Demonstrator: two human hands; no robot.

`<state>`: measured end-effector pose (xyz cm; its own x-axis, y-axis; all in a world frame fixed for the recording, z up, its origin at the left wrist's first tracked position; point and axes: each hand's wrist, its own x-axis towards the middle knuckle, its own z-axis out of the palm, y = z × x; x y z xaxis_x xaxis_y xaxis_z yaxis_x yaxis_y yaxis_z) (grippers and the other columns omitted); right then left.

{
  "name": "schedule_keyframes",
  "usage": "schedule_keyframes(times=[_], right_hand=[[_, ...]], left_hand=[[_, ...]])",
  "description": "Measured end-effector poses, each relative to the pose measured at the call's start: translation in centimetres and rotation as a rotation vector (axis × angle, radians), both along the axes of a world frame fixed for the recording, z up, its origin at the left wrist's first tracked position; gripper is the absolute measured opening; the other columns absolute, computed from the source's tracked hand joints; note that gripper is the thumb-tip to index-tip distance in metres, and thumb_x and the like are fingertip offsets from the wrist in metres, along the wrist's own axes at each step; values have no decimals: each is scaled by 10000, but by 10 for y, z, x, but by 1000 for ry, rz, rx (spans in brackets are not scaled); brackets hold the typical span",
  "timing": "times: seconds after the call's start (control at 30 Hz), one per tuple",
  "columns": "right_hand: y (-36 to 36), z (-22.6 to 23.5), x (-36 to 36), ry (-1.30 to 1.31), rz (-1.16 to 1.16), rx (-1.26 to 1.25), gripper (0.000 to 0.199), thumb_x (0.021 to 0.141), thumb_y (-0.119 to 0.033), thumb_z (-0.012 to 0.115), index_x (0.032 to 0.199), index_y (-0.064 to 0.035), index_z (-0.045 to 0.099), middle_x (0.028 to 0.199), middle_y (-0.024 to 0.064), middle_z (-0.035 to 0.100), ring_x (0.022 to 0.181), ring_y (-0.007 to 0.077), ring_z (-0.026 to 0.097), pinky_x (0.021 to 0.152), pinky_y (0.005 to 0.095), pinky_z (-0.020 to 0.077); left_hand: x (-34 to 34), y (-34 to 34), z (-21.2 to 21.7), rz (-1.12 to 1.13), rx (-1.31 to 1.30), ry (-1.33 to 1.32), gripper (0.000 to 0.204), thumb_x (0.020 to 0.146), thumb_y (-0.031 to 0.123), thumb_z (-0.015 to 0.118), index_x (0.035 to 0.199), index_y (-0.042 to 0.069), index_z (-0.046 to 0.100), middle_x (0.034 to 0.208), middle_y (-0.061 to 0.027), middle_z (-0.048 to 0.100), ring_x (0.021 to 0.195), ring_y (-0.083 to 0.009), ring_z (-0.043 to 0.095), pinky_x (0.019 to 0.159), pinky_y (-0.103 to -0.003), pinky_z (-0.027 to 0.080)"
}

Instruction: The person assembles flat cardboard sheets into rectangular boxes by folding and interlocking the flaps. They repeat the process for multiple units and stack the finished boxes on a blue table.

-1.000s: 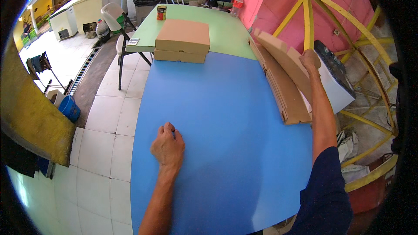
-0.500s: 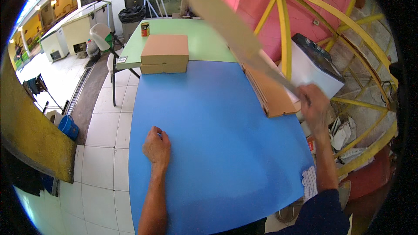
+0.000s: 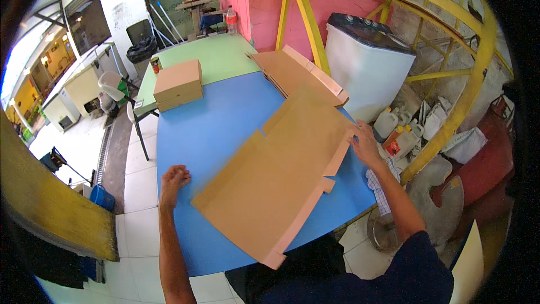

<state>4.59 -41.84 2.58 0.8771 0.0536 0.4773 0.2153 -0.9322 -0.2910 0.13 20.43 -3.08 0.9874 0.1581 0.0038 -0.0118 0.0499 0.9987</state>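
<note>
My right hand grips a large flat sheet of brown cardboard by its right edge, with fingers and thumb closed on the folded side strip. The sheet is die-cut, with slots and small tabs along its edges. It lies slanted over the blue tabletop, its near corner reaching past the front edge. To the left of the sheet, my left hand is above the blue top, its fingers loosely curled in and nothing visible in them. A gap separates this hand from the cardboard.
Brown cardboard boxes are stacked across the join with a green table, near a small can. More flat cardboard lies at the far right edge. Beyond stand a yellow metal frame, a washing machine and several jugs.
The cardboard sheet, held up edge-on in my right hand before, has swung down flat over the blue table. My right hand has come nearer. The view has turned to the right.
</note>
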Motion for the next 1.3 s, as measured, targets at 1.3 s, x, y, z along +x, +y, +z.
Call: schedule_keyframes(times=[1.3], right_hand=[[170, 196, -69, -904, 699, -106, 164, 890, -137, 653, 1021, -39, 637, 1055, 101, 711, 993, 336, 678, 942, 491, 521]], left_hand=[[-116, -131, 260, -140, 344, -707, 367, 845, -36, 703, 1205, 27, 664, 1061, -90, 715, 978, -142, 655, 860, -302, 532]])
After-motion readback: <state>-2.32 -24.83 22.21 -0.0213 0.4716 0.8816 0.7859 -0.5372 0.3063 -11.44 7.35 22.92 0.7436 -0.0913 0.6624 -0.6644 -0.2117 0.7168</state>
